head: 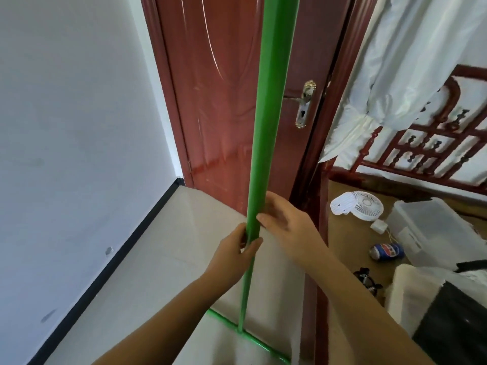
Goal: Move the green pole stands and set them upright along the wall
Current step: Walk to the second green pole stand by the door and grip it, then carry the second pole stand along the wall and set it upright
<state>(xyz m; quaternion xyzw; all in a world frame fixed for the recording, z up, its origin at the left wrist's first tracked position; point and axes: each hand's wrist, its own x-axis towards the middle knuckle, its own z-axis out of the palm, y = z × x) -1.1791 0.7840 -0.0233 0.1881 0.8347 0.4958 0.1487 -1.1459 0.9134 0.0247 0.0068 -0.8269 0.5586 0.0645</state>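
Presently the person stands just before a red-brown door (pixel 224 101) with one green pole stand (pixel 266 127) held upright in front of them. The pole rises out of the top of the view and runs down to a green crossbar base (pixel 247 338), which sits at floor level on the pale tiled floor (pixel 158 259); whether the base bears fully on the tiles cannot be told.

The left hand (pixel 234 256) is wrapped round the pole at about mid-height, thumb across the near face and fingers curled behind, a closed grasp on the shaft. The right hand (pixel 284 222) is placed just above it, on the pole's right side. Its fingers (pixel 266 219) lie flat against the shaft and are only loosely curved; it touches the pole but does not visibly close round it.

The white wall (pixel 73 127) runs along the left, edged by a black skirting strip (pixel 131 241) where it meets the floor. The pole stands between this wall and the door frame, apart from the wall and in front of the door leaf. A brass handle and keyhole plate (pixel 305 104) show just right of the pole.

Beyond the open doorway to the right, on a brown floor, lie a small white fan (pixel 361 205), a blue drinks can (pixel 387 251) on its side, and a clear plastic box (pixel 432 227). White sheeting (pixel 411 61) drapes over red lattice woodwork (pixel 432 143).
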